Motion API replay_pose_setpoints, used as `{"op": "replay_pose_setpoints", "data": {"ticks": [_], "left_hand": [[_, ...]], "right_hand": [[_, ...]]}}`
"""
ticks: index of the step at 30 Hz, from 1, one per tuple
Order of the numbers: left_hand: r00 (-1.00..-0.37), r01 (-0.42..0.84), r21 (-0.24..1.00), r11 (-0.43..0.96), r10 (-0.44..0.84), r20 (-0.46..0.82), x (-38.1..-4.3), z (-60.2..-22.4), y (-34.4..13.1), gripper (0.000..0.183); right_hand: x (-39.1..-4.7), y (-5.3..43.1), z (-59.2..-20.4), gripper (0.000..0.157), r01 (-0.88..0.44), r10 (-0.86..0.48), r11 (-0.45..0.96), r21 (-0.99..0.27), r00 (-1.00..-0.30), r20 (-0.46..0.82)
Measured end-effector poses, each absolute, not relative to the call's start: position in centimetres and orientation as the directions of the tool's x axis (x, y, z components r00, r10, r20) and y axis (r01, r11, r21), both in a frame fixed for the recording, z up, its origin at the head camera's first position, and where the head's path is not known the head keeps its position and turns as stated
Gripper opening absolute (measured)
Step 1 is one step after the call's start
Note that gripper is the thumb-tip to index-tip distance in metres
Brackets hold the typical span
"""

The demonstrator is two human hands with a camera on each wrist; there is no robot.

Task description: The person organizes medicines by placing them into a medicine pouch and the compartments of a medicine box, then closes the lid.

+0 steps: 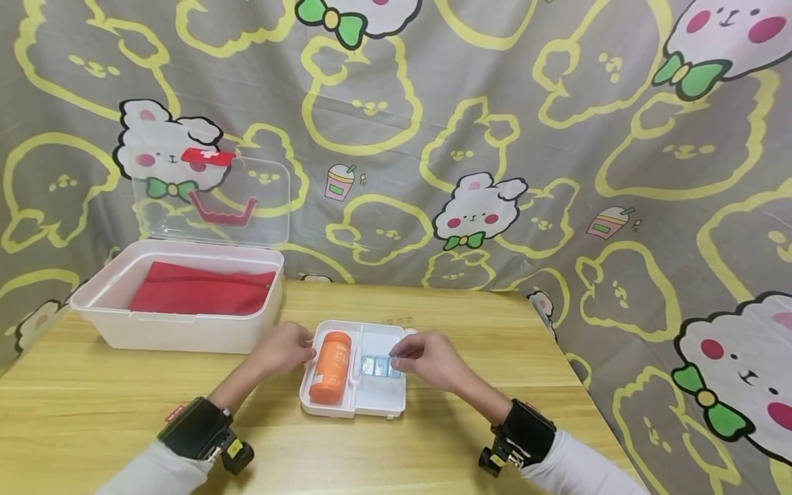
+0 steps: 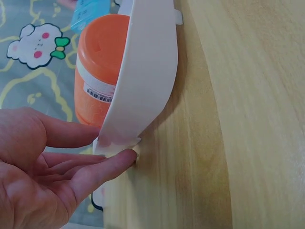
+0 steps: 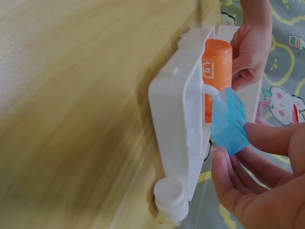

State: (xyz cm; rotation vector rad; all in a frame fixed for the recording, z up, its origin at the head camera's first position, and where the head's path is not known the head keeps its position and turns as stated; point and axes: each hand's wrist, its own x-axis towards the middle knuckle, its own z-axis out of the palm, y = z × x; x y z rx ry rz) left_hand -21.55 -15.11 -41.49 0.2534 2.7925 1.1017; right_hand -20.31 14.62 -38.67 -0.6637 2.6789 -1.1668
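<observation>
Blue pill box (image 3: 231,121): being held over the right compartment of the white case (image 1: 379,397)
Right hand (image 1: 433,359): thumb and fingers are pinching the blue pill box
White case: lying open on the worktop (image 1: 346,454), well in from its back edge
Left hand (image 1: 284,350): thumb and fingers are gripping the case's left wall
Orange bottle (image 1: 332,368): lying in the left compartment
Clear-lidded box (image 1: 185,333): standing open toward the worktop's back left corner, holding a red pouch (image 1: 204,289)

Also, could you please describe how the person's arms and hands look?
Left hand and right hand are bare. The sleeves are whitish; black wrist bands each carry a small black camera with a yellow mark. A red tag shows on the left band.
</observation>
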Motion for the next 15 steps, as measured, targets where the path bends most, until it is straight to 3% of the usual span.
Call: {"op": "replay_pose_setpoints", "data": {"ticks": [15], "left_hand": [[-0.971,0.098,0.760,0.642,0.229,-0.068,-21.4,-41.7,-15.0,0.030]], "right_hand": [[-19.8,14.6,-39.8,0.009,-0.332,-0.473,0.621,-0.710,-0.881,-0.001]]}}
